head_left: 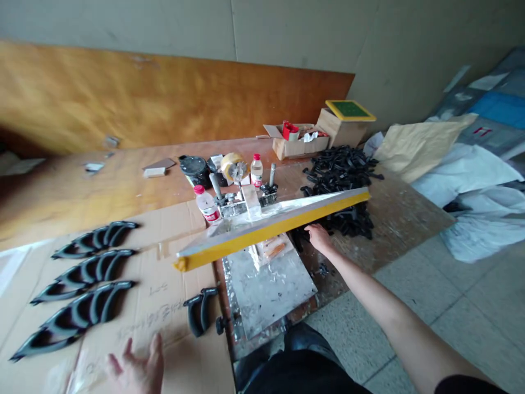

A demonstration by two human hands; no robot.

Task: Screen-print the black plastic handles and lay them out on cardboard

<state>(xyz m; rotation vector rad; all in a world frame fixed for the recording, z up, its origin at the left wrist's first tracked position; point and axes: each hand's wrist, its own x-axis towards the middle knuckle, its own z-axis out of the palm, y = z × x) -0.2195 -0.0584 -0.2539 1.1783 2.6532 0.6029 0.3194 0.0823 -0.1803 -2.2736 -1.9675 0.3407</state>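
My left hand [137,369] hovers open, fingers spread, over the cardboard sheet [164,295] at the lower left, holding nothing. Just to its right lie two black curved plastic parts [200,310]. My right hand [319,238] reaches forward to the near edge of a heap of black plastic parts [342,189], under the raised yellow-edged printing frame [270,224]; its fingers are curled among the parts and what they hold is hidden. Below the frame sits a paint-smeared metal plate [270,287].
Rows of black curved parts [86,284] lie on the cardboard at the left. Two small red-capped bottles [207,205], a black tub [194,168], a tape roll [230,163] and open cardboard boxes [301,143] stand behind. A wooden board leans on the wall. Paper and plastic sheets are piled on the right.
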